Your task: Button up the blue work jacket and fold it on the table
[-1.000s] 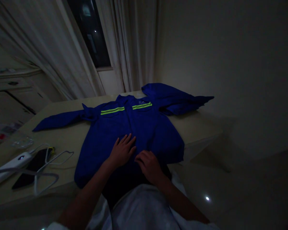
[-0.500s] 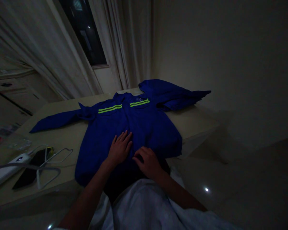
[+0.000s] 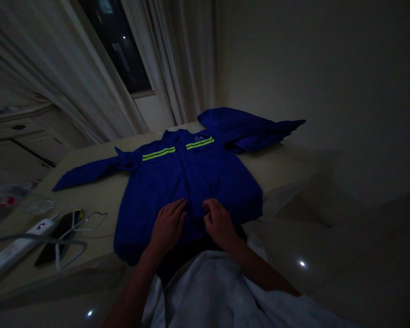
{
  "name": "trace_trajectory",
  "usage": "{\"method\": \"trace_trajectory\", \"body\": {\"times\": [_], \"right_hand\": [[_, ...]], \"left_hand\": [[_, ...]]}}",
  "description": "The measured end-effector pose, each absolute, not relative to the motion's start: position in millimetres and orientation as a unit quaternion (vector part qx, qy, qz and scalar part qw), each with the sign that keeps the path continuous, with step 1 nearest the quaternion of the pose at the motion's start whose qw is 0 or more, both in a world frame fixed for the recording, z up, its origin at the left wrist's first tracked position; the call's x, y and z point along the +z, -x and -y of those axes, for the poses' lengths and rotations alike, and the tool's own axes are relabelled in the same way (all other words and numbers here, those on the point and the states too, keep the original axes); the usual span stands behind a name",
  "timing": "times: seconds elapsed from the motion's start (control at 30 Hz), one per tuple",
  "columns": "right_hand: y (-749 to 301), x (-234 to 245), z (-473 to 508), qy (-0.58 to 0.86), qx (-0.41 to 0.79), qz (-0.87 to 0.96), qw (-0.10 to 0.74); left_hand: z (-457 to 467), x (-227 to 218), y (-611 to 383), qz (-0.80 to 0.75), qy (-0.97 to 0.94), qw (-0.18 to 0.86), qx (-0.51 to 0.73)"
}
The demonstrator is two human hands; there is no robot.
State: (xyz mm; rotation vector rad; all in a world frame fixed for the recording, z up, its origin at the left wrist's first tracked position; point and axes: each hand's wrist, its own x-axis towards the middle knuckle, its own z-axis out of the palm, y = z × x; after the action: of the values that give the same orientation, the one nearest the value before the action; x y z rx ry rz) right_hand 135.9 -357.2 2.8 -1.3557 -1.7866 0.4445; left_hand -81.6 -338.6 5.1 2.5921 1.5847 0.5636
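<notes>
- Dim room in the head view: pale curtains (image 3: 89,95) hang on both sides of a dark window (image 3: 118,45), and a light-coloured surface (image 3: 283,168) stands in front of them beside a bare wall.
- On this surface a blue jacket (image 3: 191,177) lies spread out front side up, with its collar toward the window and its hem at the near edge, close to the person's body.
- Left hand (image 3: 167,228) rests palm down on the jacket's lower front, just left of the middle seam, its fingers stretched out and close together.
- Right hand (image 3: 220,223) lies just beside it on the other side of the seam, with its fingers curled down onto the cloth. It is too dark to tell whether they pinch a fold.
- Two bright yellow-green stripes (image 3: 159,153) cross the jacket's chest, broken at the middle.
- One sleeve (image 3: 85,172) stretches flat to the left, while the other sleeve (image 3: 251,132) is bunched and pokes out past the surface's far right corner.
- Well to the left of the hands lie a thin wire hanger (image 3: 75,228), a dark phone (image 3: 53,239) partly under it, and a white elongated device (image 3: 15,248).
</notes>
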Motion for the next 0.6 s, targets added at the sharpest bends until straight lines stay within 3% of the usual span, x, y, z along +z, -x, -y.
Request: {"method": "trace_trajectory", "body": {"times": [0.2, 0.3, 0.5, 0.6], "right_hand": [[-141, 10, 362, 0.488, 0.127, 0.792, 0.343], [-132, 8, 368, 0.460, 0.117, 0.815, 0.332], [-125, -4, 368, 0.463, 0.076, 0.827, 0.311], [-130, -4, 366, 0.451, 0.065, 0.836, 0.306]], "left_hand": [[357, 3, 81, -0.492, -0.828, 0.039, 0.265], [392, -11, 82, -0.482, -0.806, 0.094, 0.331], [437, -55, 80, -0.553, -0.680, 0.407, 0.258], [429, -74, 75, -0.565, -0.550, 0.541, 0.291]]}}
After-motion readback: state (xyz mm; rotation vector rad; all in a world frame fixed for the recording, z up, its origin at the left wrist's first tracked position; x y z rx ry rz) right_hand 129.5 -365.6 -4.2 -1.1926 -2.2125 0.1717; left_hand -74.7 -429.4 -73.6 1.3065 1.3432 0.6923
